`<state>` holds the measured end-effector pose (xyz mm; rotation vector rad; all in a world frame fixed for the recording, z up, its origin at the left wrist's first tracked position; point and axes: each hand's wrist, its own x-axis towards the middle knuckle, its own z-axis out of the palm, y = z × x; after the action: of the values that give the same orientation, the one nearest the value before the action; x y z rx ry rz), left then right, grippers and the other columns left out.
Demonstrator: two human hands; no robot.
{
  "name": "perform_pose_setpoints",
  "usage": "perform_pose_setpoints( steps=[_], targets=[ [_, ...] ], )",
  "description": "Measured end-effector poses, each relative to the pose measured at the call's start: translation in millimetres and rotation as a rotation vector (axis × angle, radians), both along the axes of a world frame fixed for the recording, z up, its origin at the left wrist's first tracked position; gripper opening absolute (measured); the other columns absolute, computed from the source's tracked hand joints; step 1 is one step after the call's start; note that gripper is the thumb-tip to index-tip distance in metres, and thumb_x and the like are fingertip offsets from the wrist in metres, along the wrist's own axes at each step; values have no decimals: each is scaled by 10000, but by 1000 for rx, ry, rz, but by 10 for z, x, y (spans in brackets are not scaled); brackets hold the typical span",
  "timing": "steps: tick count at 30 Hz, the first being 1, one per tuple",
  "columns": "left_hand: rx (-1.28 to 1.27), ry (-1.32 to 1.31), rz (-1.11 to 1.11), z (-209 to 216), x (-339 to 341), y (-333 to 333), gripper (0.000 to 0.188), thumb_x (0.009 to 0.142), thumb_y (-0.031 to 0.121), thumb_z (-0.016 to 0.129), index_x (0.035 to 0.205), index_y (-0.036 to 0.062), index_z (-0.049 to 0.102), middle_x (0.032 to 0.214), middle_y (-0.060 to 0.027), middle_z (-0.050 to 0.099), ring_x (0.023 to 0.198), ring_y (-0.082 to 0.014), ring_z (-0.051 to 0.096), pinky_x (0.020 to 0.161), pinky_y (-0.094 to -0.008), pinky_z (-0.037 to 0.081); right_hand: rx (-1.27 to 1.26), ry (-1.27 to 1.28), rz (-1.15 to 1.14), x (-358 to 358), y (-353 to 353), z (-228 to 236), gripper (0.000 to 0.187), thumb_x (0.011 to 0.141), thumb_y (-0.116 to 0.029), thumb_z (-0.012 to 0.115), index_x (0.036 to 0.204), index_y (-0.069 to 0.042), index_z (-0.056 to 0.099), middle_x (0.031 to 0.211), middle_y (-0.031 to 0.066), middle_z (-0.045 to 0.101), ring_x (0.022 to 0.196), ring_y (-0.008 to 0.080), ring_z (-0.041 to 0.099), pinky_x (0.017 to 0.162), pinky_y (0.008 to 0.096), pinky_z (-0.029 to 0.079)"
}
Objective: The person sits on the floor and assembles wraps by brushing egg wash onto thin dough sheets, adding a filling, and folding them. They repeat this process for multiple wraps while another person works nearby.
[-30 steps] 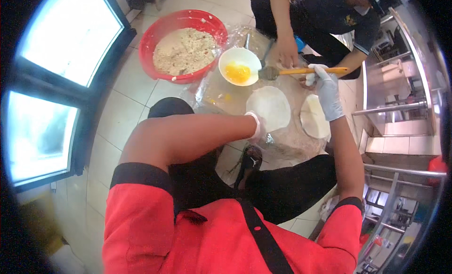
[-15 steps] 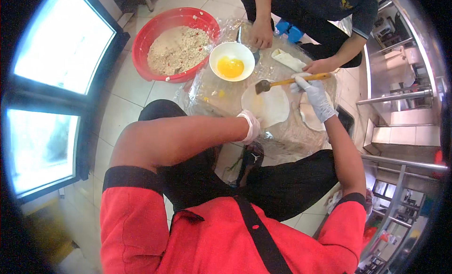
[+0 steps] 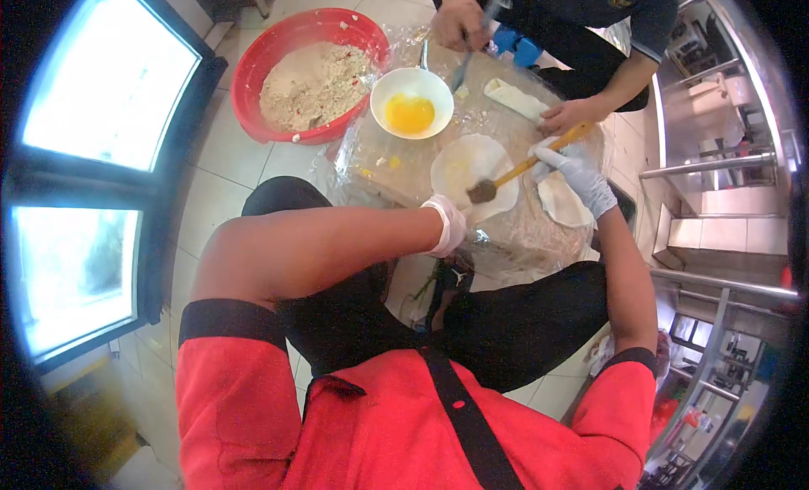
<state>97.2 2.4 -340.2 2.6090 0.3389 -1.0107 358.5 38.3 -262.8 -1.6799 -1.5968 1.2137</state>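
A thin round dough wrapper (image 3: 455, 157) lies on the plastic-covered work surface in front of me. My left hand (image 3: 447, 225), in a white glove, is closed on its near edge, the fingertips partly hidden. My right hand (image 3: 580, 176), also gloved, grips the wooden handle of a basting brush (image 3: 533, 161). The dark bristles press on the near right part of the wrapper. Another pale wrapper (image 3: 563, 202) rests under and beside my right hand. Behind the first wrapper is a white bowl (image 3: 441, 91) with a handle, holding yellow beaten egg.
A red basin (image 3: 253, 119) of crumbly pale filling stands at the far left. Across from me, a person's hand (image 3: 460, 22) holds a long tool with a flat blade; the other hand (image 3: 573, 117) touches a rolled white wrapper (image 3: 514, 99). Crumpled plastic film (image 3: 506, 262) drapes over the near edge.
The brush head has moved nearer to me and slightly right across the wrapper, its handle now steeper. The other person's hand has lifted with the flat-bladed tool. My left hand stays at the edge.
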Motion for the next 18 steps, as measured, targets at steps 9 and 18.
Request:
perform_pose_setpoints(
  steps=[9,18],
  targets=[
    [42,-152,29,-255,-28,-43,726,768,309,718,1385,4,486,1370,-196,554,1283,-324,530,1033,-412,464,25,1,-25,-41,1,101,243,952,-253,645,948,-16,697,727,30,673,633,105,631,598,257,497],
    [23,-139,-24,37,-23,-70,427,754,324,736,1128,118,738,1174,-76,707,1080,-266,672,832,-418,547,135,109,-37,-3,66,-83,238,947,-225,657,1016,0,689,799,39,686,688,101,625,631,258,504]
  ],
)
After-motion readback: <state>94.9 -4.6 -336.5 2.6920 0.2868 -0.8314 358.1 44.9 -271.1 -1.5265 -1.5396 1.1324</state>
